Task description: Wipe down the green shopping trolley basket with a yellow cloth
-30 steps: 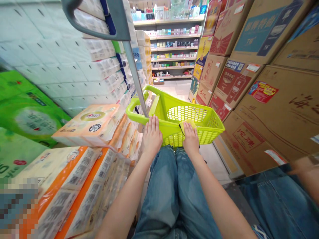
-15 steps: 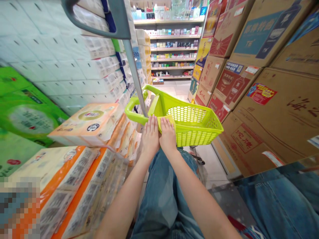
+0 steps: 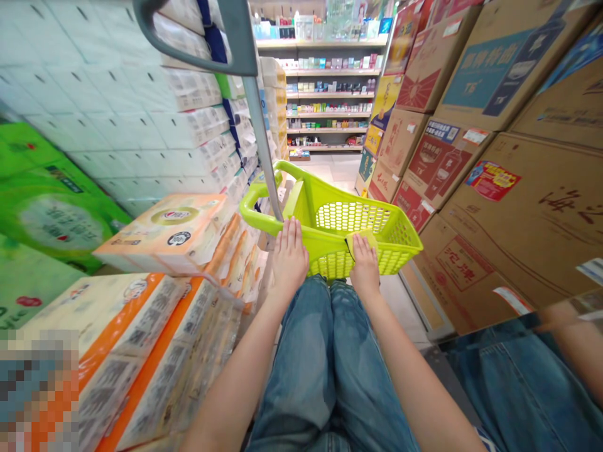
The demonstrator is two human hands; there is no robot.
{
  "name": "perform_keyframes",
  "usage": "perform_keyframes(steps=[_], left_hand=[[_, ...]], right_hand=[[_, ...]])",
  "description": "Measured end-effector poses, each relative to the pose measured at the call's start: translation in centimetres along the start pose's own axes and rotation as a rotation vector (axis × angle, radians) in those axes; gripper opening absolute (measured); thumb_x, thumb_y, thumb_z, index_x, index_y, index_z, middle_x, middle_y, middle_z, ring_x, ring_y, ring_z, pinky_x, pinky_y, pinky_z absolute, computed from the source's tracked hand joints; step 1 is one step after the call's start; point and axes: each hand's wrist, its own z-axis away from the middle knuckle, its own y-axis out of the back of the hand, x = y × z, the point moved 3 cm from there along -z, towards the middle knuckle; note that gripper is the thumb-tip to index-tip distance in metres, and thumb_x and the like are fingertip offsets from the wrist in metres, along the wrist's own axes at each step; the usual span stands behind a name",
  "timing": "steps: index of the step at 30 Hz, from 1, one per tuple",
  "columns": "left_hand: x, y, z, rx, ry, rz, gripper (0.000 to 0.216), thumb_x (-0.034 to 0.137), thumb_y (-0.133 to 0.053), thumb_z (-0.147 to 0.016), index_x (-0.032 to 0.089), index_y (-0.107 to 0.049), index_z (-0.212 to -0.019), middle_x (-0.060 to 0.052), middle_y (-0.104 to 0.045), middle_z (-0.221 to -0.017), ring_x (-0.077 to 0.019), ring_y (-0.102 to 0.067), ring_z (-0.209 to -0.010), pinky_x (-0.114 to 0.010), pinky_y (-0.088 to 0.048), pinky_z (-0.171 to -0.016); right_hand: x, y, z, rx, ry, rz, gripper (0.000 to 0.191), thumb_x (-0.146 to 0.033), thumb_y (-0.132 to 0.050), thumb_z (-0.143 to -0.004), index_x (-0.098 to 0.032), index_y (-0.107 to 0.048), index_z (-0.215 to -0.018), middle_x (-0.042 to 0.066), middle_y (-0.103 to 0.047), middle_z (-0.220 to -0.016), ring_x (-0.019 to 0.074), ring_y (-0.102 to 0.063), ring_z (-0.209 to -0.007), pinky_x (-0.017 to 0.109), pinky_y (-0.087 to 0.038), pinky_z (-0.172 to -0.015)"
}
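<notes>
A lime-green rolling shopping basket [image 3: 320, 242] with perforated walls stands in front of my knees. Its metal pole [image 3: 264, 138] rises to a grey pull handle [image 3: 242, 44] at the upper left. Near the basket's green carrying handle, my left hand [image 3: 289, 254] rests on the near rim, fingers stretched out and holding nothing. Farther right along that rim, my right hand [image 3: 365, 263] presses a yellow cloth [image 3: 369, 237] against the edge, its fingers lying over it. A dark strip or cord shows at the cloth's left side. No goods show inside the basket.
Packs of tissue paper [image 3: 160, 229] are stacked on the left, beside my left arm. Cardboard cartons [image 3: 518, 226] form a wall on the right, above a reflective surface [image 3: 499, 370] showing denim. Shelves of small boxed goods [image 3: 330, 88] stand at the aisle's far end.
My right hand has slid right along the near rim with the yellow cloth, away from my left hand. The left hand stays near the pole. My knees have shifted slightly.
</notes>
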Motion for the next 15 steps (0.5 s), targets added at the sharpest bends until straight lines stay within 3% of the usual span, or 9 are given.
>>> perform_keyframes(steps=[4,7,9,11,15], left_hand=[[-0.2,-0.2,-0.1,0.0,-0.005,-0.011,0.066,0.015,-0.038,-0.089,0.004,-0.019,-0.152,-0.015,-0.026,-0.16,-0.024,-0.017,-0.15,-0.043,-0.021,-0.121],[-0.4,-0.2,-0.1,-0.017,-0.015,-0.027,0.066,0.014,-0.038,-0.089,0.004,-0.02,-0.152,-0.015,-0.026,-0.16,-0.0234,-0.016,-0.15,-0.043,-0.021,-0.121],[-0.5,-0.1,0.0,-0.032,-0.021,-0.038,0.067,0.013,-0.038,-0.088,0.003,-0.02,-0.152,-0.016,-0.024,-0.16,-0.0229,-0.014,-0.15,-0.042,-0.021,-0.122],[-0.5,0.1,0.1,-0.042,-0.019,-0.042,0.07,0.013,-0.04,-0.086,0.003,-0.019,-0.152,-0.016,-0.023,-0.16,-0.0229,-0.012,-0.151,-0.042,-0.02,-0.122],[-0.2,0.4,0.1,-0.051,-0.02,-0.032,0.075,0.013,-0.044,-0.082,0.004,-0.018,-0.152,-0.016,-0.02,-0.161,-0.0237,-0.01,-0.151,-0.042,-0.019,-0.122]], right_hand=[[-4.8,0.3,-1.2,-0.068,-0.033,-0.098,0.082,0.005,-0.039,-0.069,-0.009,-0.034,-0.149,0.01,-0.035,-0.156,0.0243,-0.027,-0.146,0.047,-0.022,-0.12],[-9.9,0.6,-2.6,-0.112,0.125,-0.237,0.081,0.005,-0.039,-0.069,-0.011,-0.036,-0.149,0.009,-0.036,-0.156,0.0214,-0.028,-0.146,0.044,-0.022,-0.121],[-11.8,0.6,-3.2,-0.128,0.2,-0.312,0.081,0.005,-0.039,-0.068,-0.01,-0.037,-0.148,0.009,-0.037,-0.155,0.0207,-0.028,-0.146,0.043,-0.022,-0.121],[-12.0,0.6,-3.4,-0.126,0.231,-0.344,0.083,0.006,-0.038,-0.066,-0.01,-0.038,-0.147,0.009,-0.04,-0.154,0.02,-0.03,-0.145,0.042,-0.022,-0.121],[-9.6,0.2,-3.0,-0.088,0.276,-0.293,0.086,0.007,-0.037,-0.065,-0.013,-0.036,-0.148,0.007,-0.04,-0.154,0.0184,-0.03,-0.145,0.042,-0.022,-0.121]])
